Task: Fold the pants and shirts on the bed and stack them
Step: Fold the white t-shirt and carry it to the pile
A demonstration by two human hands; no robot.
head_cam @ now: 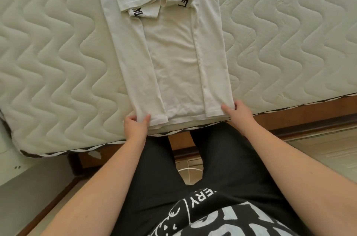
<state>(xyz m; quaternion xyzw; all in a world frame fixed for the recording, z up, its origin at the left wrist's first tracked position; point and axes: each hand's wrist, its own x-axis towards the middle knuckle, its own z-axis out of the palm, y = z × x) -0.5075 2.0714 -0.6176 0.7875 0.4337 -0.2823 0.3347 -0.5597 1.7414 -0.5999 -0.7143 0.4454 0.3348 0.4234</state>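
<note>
Looking down from the head camera, a white shirt (pixel 173 58) lies flat on the quilted mattress (pixel 58 52) of the bed, its long sides folded inward so that two narrow panels run lengthwise over the middle panel. Both short sleeves are folded in near the top of the view, and each sleeve cuff carries a black band with partly readable white-edged lettering. The shirt's hem lies at the near edge of the mattress, just in front of the person.

The left hand (pixel 135 123) pinches the near left corner of the hem, thumb on top of the fabric and fingers curled beneath it. The right hand (pixel 236 111) grips the near right corner in the same way, thumb lying over the folded panel and fingers wrapped around its outer edge. Both hands are at the mattress edge, well apart, one at each corner.

Below the mattress a brown wooden bed frame (pixel 299 118) shows. The person stands against it, wearing black trousers (pixel 222 158) and a black T-shirt with white print (pixel 212 216).
</note>
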